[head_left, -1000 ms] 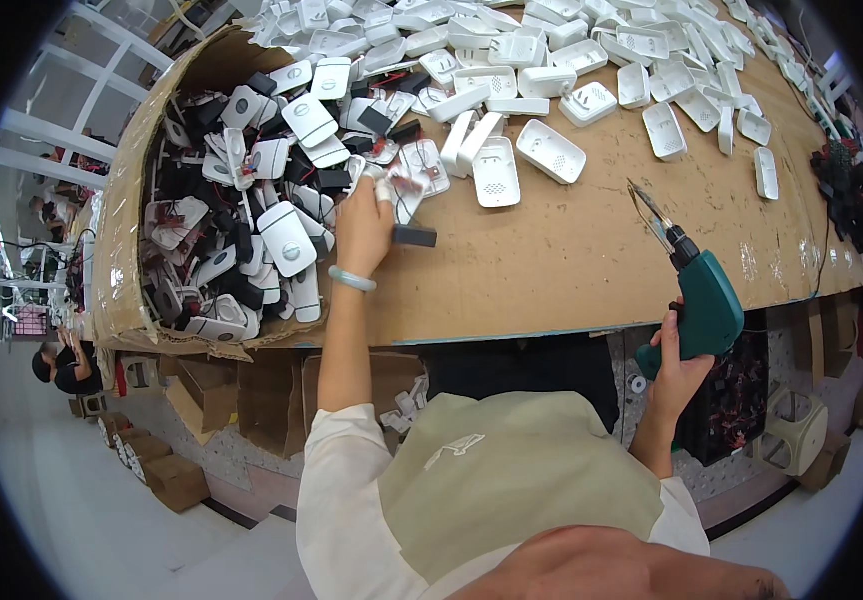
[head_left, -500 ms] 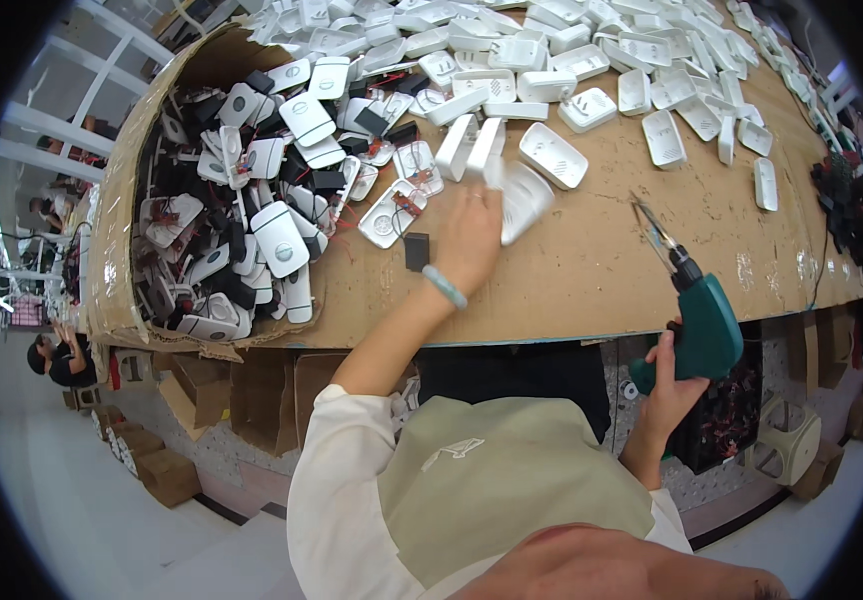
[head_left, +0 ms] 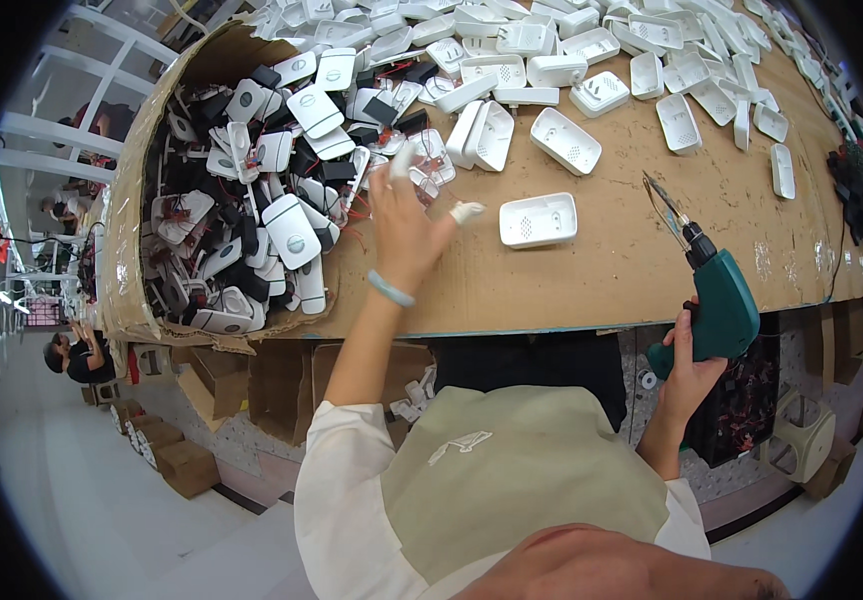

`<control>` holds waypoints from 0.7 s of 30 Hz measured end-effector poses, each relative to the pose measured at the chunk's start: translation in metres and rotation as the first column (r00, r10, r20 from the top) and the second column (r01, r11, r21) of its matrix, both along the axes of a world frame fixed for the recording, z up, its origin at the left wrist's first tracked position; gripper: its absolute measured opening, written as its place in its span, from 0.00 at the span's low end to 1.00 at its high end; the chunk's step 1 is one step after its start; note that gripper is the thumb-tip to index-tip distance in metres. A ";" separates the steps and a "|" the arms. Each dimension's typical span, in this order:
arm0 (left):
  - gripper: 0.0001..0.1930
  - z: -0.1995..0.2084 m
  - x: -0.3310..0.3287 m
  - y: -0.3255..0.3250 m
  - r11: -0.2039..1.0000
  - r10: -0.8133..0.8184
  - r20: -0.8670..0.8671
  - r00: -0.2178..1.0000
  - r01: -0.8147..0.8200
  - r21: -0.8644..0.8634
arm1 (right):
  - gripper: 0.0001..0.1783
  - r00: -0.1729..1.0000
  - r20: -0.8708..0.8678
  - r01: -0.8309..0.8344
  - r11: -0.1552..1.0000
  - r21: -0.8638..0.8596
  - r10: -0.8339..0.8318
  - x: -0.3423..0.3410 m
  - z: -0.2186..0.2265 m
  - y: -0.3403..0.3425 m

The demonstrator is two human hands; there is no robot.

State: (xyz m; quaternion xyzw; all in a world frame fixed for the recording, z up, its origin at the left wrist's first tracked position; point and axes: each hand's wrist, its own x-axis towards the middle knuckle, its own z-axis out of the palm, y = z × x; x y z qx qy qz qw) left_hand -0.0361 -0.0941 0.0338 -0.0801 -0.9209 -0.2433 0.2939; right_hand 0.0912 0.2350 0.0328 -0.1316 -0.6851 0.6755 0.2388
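My left hand (head_left: 407, 225) hovers over the brown workbench (head_left: 632, 265) with its fingers spread and white finger cots on the tips, holding nothing. A white plastic shell (head_left: 539, 219) lies hollow side up just right of it, not touched. My right hand (head_left: 690, 365) grips the handle of a teal electric screwdriver (head_left: 714, 295) at the bench's front edge, bit pointing up and away. To the left of my left hand lies a heap of white and black devices with red wires (head_left: 252, 200).
Many white plastic shells (head_left: 592, 60) cover the far part of the bench. A cardboard wall (head_left: 142, 200) bounds the heap on the left. Cardboard boxes (head_left: 167, 450) sit on the floor below. Another person (head_left: 72, 355) is at far left.
My left hand went from the heap to the shells in the middle, then drew back left and opened; a white shell now lies alone nearer the front. The screwdriver hand barely moved.
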 end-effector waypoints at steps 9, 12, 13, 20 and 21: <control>0.15 -0.022 -0.040 -0.025 0.960 -0.032 0.093 0.995 0.056 -0.275 | 0.15 1.000 -0.009 0.007 1.000 -0.029 -0.008 -0.004 0.010 -0.011; 0.15 -0.033 -0.039 -0.027 0.983 -0.019 0.107 0.994 0.038 -0.178 | 0.18 0.999 0.026 -0.022 0.999 -0.031 0.023 0.001 0.004 -0.006; 0.15 -0.035 -0.038 -0.029 0.983 -0.021 0.105 0.994 0.039 -0.178 | 0.18 0.999 0.038 -0.027 0.999 -0.031 0.028 0.001 0.005 -0.005; 0.11 -0.002 0.009 -0.011 0.984 -0.128 0.192 0.973 0.101 0.147 | 0.13 0.998 0.054 -0.015 0.999 -0.042 0.018 0.003 0.013 -0.008; 0.10 0.002 0.018 -0.005 0.965 -0.159 0.243 0.957 0.099 0.241 | 0.13 0.998 0.066 -0.014 0.999 -0.038 0.016 0.003 0.011 -0.008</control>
